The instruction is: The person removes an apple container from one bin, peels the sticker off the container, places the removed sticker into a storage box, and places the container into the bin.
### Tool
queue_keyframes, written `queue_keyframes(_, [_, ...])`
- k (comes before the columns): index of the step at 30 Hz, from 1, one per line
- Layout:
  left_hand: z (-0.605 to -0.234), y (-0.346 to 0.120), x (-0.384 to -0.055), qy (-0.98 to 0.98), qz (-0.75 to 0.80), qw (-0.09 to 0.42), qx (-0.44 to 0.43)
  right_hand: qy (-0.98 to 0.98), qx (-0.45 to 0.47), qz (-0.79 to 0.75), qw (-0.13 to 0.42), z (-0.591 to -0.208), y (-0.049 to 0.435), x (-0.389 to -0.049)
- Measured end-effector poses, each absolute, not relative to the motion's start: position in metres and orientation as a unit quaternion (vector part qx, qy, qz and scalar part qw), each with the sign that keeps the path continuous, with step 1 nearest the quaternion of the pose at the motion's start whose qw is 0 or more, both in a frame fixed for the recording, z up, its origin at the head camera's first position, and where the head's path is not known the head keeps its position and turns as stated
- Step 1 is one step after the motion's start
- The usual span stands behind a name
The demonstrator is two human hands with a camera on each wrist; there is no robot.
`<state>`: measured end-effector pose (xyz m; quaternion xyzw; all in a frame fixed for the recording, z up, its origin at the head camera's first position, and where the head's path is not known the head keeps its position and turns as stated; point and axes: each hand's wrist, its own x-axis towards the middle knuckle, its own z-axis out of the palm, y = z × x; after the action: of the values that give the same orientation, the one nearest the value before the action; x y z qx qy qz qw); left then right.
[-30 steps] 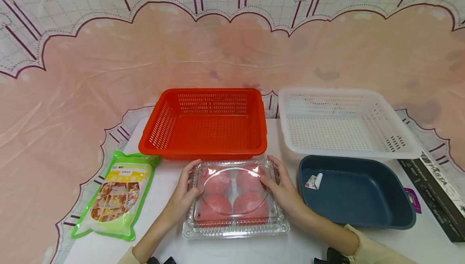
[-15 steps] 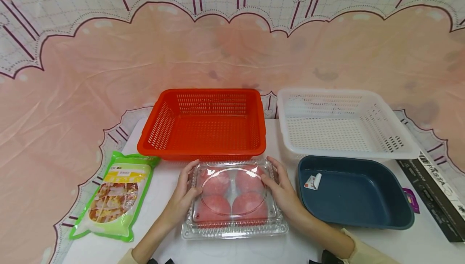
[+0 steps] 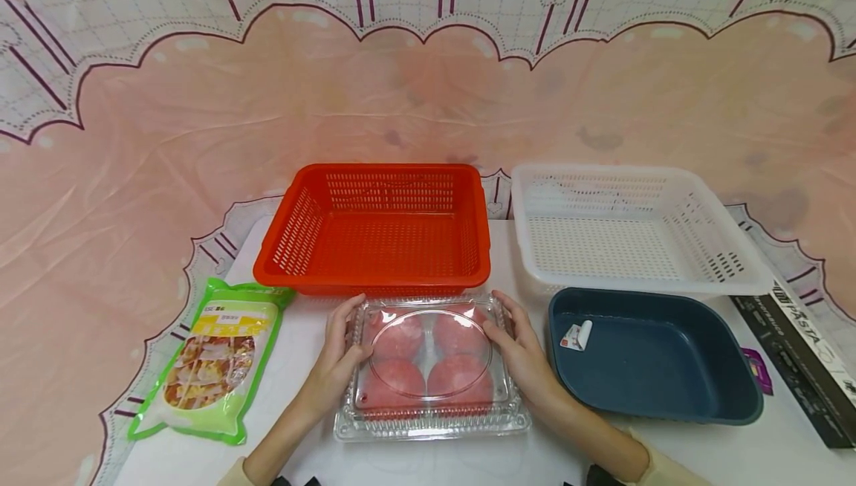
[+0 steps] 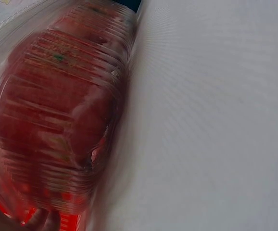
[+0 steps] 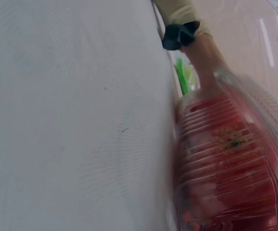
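Note:
A clear plastic clamshell box holds several round red fruits, perhaps tomatoes, and rests on the white table in front of the person. The left hand grips its left side, thumb on the lid and fingers along the edge. On the right side the right hand grips it the same way. Through the ribbed wall in the left wrist view, the red fruit shows up close, with fingertips at the bottom. The right wrist view shows the opposite wall and red fruit, with the left forearm beyond.
Behind the box stand a red-orange basket and a white basket. A dark blue basin with a paper scrap sits at right, near a purple packet and a black pasta box. A green food bag lies left.
Both hands keep their hold on the clamshell box, which stays in place. The right forearm has shifted slightly; otherwise only the head view drifts a little.

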<state>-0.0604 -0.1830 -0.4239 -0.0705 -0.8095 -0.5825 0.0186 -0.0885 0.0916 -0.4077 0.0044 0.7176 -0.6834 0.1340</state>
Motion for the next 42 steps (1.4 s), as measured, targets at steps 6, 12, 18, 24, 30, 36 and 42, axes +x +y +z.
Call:
queue_keyframes(6, [-0.4247,-0.1831,-0.0605,-0.808,-0.585,0.011,-0.064,0.715,0.002,-0.686,0.135,-0.4077,0.0921,-0.0879])
queue_keyframes(12, [-0.4232,-0.1826,-0.0601,-0.804,-0.590,0.011,-0.065,0.713,-0.001,-0.689,0.134,-0.4082,0.0921,-0.0879])
queue_keyframes(18, [-0.4234,-0.1811,-0.0595,-0.803,-0.595,-0.003,-0.046,0.713,-0.004,-0.687,0.141,-0.4090,0.0930,-0.0879])
queue_keyframes(24, [-0.4254,-0.1804,-0.0594,-0.794,-0.607,-0.017,-0.029,0.718,-0.009,-0.681,0.146,-0.4095,0.0941,-0.0877])
queue_keyframes(30, [-0.4246,-0.1790,-0.0581,-0.789,-0.614,-0.021,-0.018,0.717,-0.015,-0.681,0.147,-0.4093,0.0942,-0.0878])
queue_keyframes(36, [-0.4208,-0.1770,-0.0564,-0.784,-0.620,-0.028,-0.004,0.716,-0.024,-0.682,0.146,-0.4097,0.0947,-0.0880])
queue_keyframes(42, [-0.4183,-0.1759,-0.0556,-0.777,-0.628,-0.036,0.003,0.717,-0.023,-0.682,0.145,-0.4100,0.0943,-0.0885])
